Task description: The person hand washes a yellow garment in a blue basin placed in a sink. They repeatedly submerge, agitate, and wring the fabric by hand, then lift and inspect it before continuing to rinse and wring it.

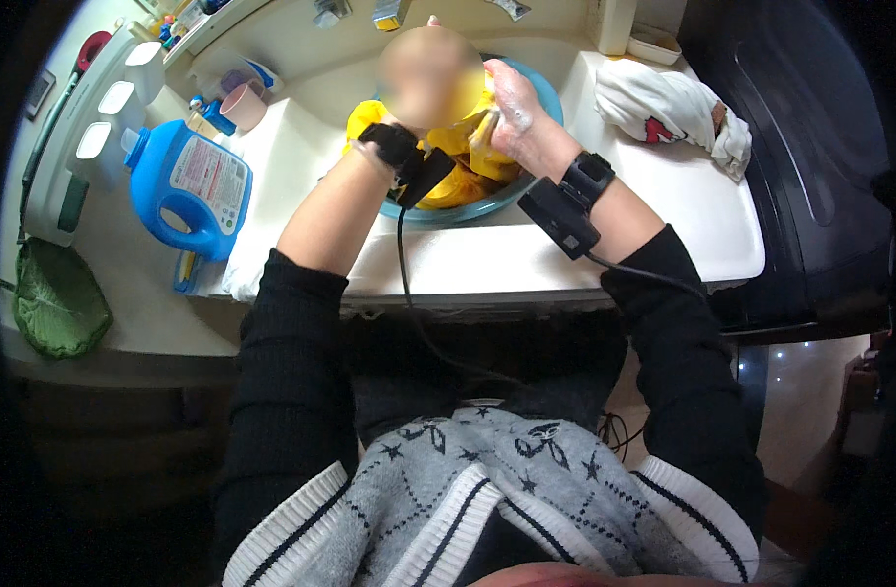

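Note:
A wet yellow cloth (459, 187) lies partly in a blue-green plastic basin (466, 215) inside a white sink. Over the cloth is my left hand (427, 81), mostly covered by a blurred patch, so its fingers and grip are hidden. My right hand (512, 110), with white suds on it, is at the basin's right side and holds a bunched part of the yellow cloth against its palm. Each wrist carries a black strap with a small box and a cable.
A blue detergent jug (195, 183) stands left of the sink, near a pink cup (244, 107). A white cloth with a red mark (653, 103) lies on the sink's right ledge (701, 213). A large green leaf (59, 301) is at far left, a glossy black surface (800, 183) at right.

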### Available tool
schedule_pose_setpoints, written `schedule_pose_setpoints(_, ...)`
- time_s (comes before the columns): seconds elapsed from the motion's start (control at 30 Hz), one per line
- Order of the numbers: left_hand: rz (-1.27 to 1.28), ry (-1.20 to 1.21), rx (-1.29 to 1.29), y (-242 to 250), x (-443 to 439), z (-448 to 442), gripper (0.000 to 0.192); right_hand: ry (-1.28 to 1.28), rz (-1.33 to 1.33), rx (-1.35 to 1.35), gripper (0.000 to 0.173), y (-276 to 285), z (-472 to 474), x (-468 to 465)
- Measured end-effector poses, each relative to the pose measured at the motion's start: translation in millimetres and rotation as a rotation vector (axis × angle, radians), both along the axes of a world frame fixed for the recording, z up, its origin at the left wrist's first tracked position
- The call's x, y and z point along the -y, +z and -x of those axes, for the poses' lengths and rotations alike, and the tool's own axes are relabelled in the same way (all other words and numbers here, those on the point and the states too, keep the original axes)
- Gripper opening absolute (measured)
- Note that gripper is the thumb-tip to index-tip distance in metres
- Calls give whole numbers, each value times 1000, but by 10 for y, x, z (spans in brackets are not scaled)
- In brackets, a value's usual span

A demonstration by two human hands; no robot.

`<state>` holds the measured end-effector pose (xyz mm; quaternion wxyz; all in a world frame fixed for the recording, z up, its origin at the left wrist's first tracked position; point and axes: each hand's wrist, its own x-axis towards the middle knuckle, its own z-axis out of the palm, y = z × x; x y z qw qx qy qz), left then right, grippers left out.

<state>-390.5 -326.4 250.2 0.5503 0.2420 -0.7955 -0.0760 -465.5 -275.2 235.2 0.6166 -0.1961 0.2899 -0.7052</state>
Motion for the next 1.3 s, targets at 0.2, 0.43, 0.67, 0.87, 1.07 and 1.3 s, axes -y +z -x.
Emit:
schedule_pose_setpoints(0.2, 45, -103, 17, -13, -7, -16, 30, -117, -24, -83, 27, 101, 13, -101)
schedule_pose_setpoints(0.43, -657, -335, 378, 66, 730, -536, 46, -57, -73, -89, 29, 84, 114, 92)
schedule_pose_setpoints(0.67, -944, -670, 619, 200, 620, -826, 31, -226, 98, -741, 46, -55, 97, 110)
schedule_pose_setpoints(0.87, -1038, -772, -111, 179, 775, -923, 11, -227, -60, -1184, 54, -239, 302, 251)
schedule_pose_setpoints(1.07, -357, -178, 120, -37, 110, -227, 38, -172, -124, -417, 41, -155, 15, 75)
schedule_pose_setpoints(1.3, -341, 28, -48, 194, -170, 84, 35, -71, 65, 107, 27, -134, 39, 89)
